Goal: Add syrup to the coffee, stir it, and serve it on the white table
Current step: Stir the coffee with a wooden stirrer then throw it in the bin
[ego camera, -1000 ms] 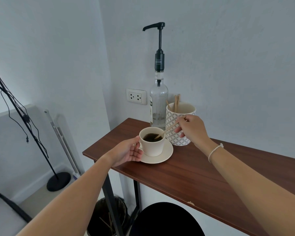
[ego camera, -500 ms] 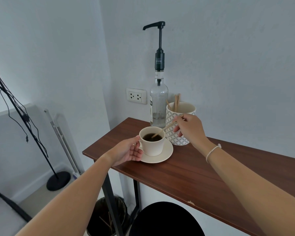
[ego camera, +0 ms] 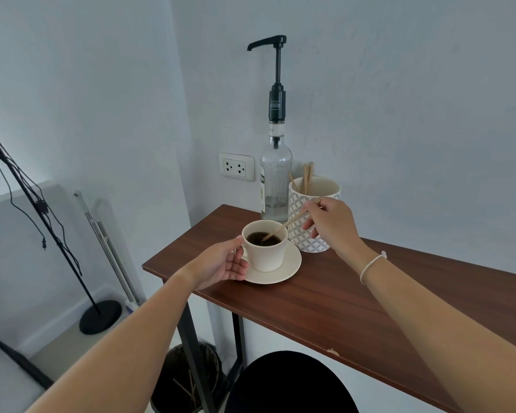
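A cream cup [ego camera: 267, 254] of dark coffee stands on a cream saucer [ego camera: 286, 268] at the left end of a brown wooden table [ego camera: 340, 305]. My left hand [ego camera: 221, 265] holds the cup's handle, thumb against the rim. My right hand [ego camera: 332, 223] pinches a thin wooden stir stick [ego camera: 286, 225], whose lower end dips into the coffee. Behind the cup stands a clear glass syrup bottle [ego camera: 276, 180] with a tall black pump.
A patterned white mug [ego camera: 312, 234] holding several wooden sticks stands just right of the cup, under my right hand. A wall socket [ego camera: 237, 166] is behind. A black stool [ego camera: 289, 383] and a bin [ego camera: 188, 380] sit below the table. A black stand [ego camera: 100, 315] is at left.
My right hand has shifted slightly while moving the stick's tip around inside the coffee. My left hand and the cup stay put.
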### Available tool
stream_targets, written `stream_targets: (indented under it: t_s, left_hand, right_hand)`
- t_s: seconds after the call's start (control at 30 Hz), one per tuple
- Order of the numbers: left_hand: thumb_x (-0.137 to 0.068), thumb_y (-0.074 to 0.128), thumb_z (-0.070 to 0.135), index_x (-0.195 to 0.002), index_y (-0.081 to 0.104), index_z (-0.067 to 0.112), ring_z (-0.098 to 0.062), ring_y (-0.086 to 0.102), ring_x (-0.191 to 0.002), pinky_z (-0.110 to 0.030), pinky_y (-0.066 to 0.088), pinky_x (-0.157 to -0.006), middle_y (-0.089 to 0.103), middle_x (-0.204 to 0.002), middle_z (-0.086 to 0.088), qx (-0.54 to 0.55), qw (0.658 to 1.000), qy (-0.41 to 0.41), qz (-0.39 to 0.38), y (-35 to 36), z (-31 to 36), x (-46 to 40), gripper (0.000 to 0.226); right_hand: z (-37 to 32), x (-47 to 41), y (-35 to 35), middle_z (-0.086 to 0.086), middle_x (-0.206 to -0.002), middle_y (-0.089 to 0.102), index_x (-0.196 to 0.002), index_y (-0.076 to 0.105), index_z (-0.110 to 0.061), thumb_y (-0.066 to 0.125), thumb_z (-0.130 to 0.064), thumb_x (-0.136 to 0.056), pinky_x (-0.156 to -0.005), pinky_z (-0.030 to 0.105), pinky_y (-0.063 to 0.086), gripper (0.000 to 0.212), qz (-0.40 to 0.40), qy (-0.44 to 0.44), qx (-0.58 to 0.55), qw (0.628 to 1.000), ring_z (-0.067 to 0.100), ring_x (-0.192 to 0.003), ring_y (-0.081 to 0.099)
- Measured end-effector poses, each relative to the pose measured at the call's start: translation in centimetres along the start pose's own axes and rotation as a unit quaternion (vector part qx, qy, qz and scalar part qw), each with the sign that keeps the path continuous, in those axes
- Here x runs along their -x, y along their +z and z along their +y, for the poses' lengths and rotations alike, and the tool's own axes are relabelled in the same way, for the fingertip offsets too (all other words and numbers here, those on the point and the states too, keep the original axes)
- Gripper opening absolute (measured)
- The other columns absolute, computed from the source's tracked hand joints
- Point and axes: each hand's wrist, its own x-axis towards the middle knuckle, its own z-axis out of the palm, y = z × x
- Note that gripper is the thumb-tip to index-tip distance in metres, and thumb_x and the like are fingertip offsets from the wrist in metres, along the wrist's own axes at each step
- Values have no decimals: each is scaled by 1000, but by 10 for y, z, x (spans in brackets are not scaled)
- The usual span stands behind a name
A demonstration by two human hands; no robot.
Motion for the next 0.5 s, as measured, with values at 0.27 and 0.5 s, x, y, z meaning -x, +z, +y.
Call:
stream_targets:
  t_s: [0.27,0.5]
  left_hand:
    - [-97,40,43,-74,49,12,-20,60,-72,-30,56,-71,63,-77,-11,-4,1000,-1,1,-1,0,0,40]
    - [-97,40,43,-73,50,12,-20,60,-71,-30,55,-70,62,-77,-12,-3,1000,0,-4,-1,0,0,40]
  right_hand:
    - [-1,1,-1,3,-57,64,-81,64,-11,47,-23,-94,-52,25,45,25,-4,-2,-1,1000,11,-39,50]
    - [-3,2,0,1,-55,64,-77,64,-11,48,-24,-93,-50,19,44,27,-12,-13,11,1000,8,-38,50]
